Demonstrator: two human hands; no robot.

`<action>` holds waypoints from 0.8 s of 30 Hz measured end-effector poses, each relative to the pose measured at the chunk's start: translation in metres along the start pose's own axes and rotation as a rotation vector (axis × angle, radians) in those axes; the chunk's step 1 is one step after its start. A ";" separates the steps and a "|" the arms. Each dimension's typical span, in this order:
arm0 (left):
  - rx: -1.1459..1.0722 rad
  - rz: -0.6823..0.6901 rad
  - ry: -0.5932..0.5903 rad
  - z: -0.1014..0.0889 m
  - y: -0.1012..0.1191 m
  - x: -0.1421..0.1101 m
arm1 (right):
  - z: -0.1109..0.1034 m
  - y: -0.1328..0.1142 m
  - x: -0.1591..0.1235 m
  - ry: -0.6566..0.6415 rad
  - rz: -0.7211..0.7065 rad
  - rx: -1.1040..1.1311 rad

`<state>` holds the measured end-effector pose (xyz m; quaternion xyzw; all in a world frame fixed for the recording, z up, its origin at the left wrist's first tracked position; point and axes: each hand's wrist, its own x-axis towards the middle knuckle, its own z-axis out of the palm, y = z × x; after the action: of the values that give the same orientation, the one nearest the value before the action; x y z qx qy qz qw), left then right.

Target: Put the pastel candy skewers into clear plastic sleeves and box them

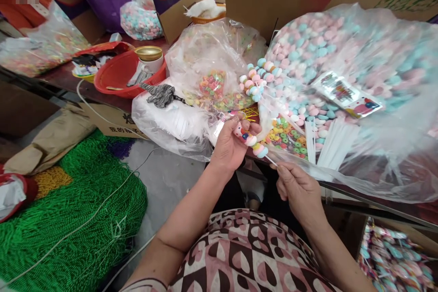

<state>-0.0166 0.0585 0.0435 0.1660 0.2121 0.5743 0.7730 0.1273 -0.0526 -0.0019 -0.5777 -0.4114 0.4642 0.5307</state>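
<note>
Between my hands is a marshmallow skewer (261,151), with pastel candies and a yellow piece threaded on a thin white stick. My left hand (228,148) is closed around a small printed plastic bag (240,132) at the skewer's upper end; how far the skewer sits inside it I cannot tell. The fingers of my right hand (301,189) pinch the lower end of the stick. Just beyond lie colourful ring candies (285,134) and a bundle of white sticks (337,139). Several loaded skewers (260,77) rest on the big bag of marshmallows (308,45).
A stack of printed bags (345,93) lies on the marshmallows. To the left stand a red basin (112,75) and a clear bag of white material (171,121). Green cord (78,210) heaps on the floor side. A box of wrapped candies (393,255) sits lower right.
</note>
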 end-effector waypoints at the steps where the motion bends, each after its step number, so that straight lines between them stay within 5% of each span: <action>1: 0.004 -0.020 -0.013 -0.001 0.000 0.000 | 0.000 -0.003 0.000 -0.073 0.104 0.119; 7: 0.091 -0.024 -0.091 -0.002 0.000 -0.005 | 0.006 -0.014 0.004 -0.385 0.451 0.479; 10: 0.189 0.091 -0.043 0.000 -0.002 -0.007 | 0.010 -0.012 0.002 -0.322 0.398 0.359; 16: 0.248 0.101 -0.021 0.001 -0.011 -0.012 | 0.011 -0.004 -0.002 0.119 -0.141 -0.233; 24: 0.174 0.020 -0.063 -0.002 -0.002 -0.015 | 0.013 0.004 -0.002 -0.072 0.178 0.212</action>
<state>-0.0198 0.0436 0.0429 0.2523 0.2352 0.5559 0.7563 0.1144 -0.0519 -0.0059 -0.5357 -0.3260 0.5705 0.5304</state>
